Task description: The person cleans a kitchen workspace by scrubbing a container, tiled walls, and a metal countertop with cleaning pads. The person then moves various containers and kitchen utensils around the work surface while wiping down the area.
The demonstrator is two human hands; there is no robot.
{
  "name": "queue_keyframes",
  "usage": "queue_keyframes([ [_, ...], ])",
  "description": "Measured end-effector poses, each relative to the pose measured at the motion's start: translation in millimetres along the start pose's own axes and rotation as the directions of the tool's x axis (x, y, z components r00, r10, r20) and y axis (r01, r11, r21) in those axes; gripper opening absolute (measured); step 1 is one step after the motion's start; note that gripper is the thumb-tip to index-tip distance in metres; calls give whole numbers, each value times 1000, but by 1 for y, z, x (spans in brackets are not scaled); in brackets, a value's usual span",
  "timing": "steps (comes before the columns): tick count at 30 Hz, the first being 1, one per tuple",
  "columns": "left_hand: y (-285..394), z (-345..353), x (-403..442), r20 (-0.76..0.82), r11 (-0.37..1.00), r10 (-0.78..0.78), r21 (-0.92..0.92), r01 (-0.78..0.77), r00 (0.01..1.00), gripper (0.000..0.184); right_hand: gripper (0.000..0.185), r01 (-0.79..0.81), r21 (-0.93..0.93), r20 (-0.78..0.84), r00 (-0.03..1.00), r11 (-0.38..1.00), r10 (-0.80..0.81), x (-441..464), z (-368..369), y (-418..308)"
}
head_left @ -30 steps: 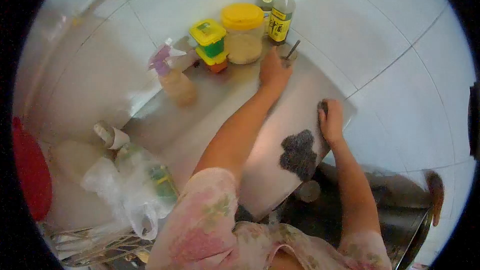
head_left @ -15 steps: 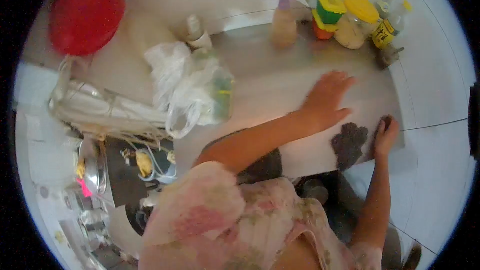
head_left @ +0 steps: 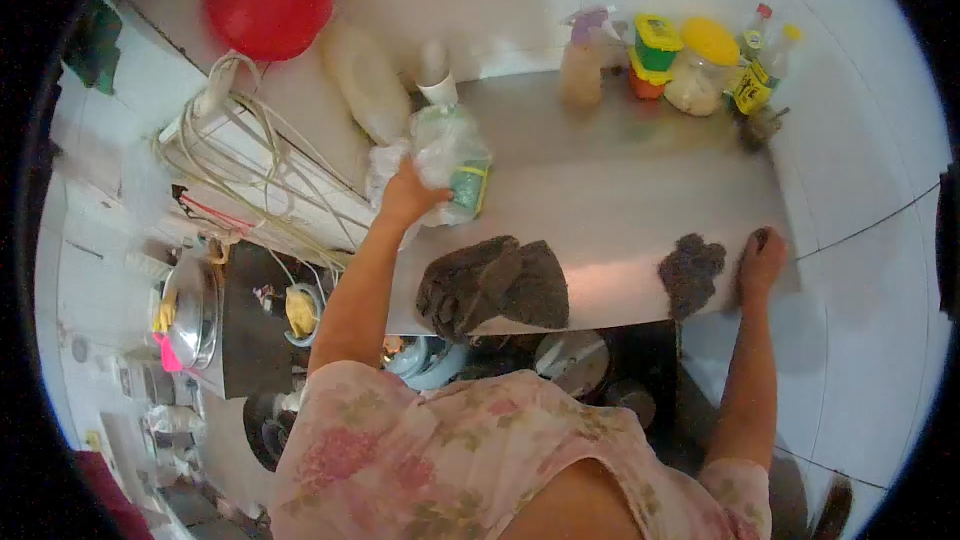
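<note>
My left hand is at the left end of the metal countertop, its fingers closed on a crumpled clear-white plastic bag. A green package with a yellow strip shows beside my thumb, partly covered by the bag. My right hand rests at the counter's right end with curled fingers. Something small and dark shows at its fingertips, too little to name. Left of that hand lies a small dark grey rag. A larger dark grey cloth lies folded at the counter's front edge, below my left hand.
Along the back wall stand a spray bottle, stacked small tubs, a yellow-lidded jar and sauce bottles. A red plastic vessel is at upper left. Looped pale cables hang left of the counter.
My left hand has swung from the middle right of the counter to the bag on the left, which now looks more bunched. My right hand has stayed at the right end. The view has shifted.
</note>
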State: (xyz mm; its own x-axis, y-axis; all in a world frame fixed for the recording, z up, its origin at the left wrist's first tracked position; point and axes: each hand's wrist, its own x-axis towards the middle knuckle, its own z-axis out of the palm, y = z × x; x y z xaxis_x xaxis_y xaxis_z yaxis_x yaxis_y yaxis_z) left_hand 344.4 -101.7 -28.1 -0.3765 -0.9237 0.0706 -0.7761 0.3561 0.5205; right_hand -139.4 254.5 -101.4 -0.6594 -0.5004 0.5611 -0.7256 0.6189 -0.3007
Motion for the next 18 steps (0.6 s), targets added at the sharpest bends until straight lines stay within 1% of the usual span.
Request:
queue_keyframes([
  [1, 8, -6, 2, 69, 1000, -8, -21, 10, 998, 78, 30, -7, -8, 24, 1000, 1000, 8, 0, -2, -3],
  [3, 15, -10, 7, 134, 969, -47, -233, 78, 990, 62, 29, -44, 0, 85, 995, 999, 44, 3, -6, -7],
  [4, 16, -10, 8, 142, 901, -73, -414, 126, 987, 53, 28, -70, -3, 112, 991, 998, 70, 3, -9, -8],
  [5, 28, -10, 8, 165, 797, -91, -579, 171, 982, 45, 28, -58, 15, 73, 996, 998, 57, 2, -8, -8],
  [7, 68, -23, 2, 184, 570, -150, -787, 237, 971, 37, 27, -42, 25, -12, 999, 999, 42, -3, 0, -4],
  [8, 86, -24, 1, 174, 490, -93, -849, 197, 980, 37, 28, -53, 61, -22, 998, 997, 54, -5, 4, -2],
  [9, 102, -22, 1, 164, 399, -39, -902, 166, 986, 36, 30, -63, 95, -30, 997, 994, 66, -5, 4, -1],
  [11, 137, -22, 3, 166, 273, 25, -950, 153, 986, 36, 32, -136, 91, 25, 991, 987, 134, -2, -2, -9],
  [14, 189, -4, 4, 227, 186, 31, -958, 217, 973, 36, 31, -78, 74, -72, 994, 994, 83, -2, -9, -17],
  [17, 245, 32, 11, 300, 107, -8, -948, 299, 954, 37, 28, -99, 66, -61, 993, 993, 103, 0, -12, -20],
  [18, 264, 45, 13, 296, 110, 81, -952, 287, 952, 35, 28, -90, 89, -74, 993, 992, 96, 1, -13, -20],
])
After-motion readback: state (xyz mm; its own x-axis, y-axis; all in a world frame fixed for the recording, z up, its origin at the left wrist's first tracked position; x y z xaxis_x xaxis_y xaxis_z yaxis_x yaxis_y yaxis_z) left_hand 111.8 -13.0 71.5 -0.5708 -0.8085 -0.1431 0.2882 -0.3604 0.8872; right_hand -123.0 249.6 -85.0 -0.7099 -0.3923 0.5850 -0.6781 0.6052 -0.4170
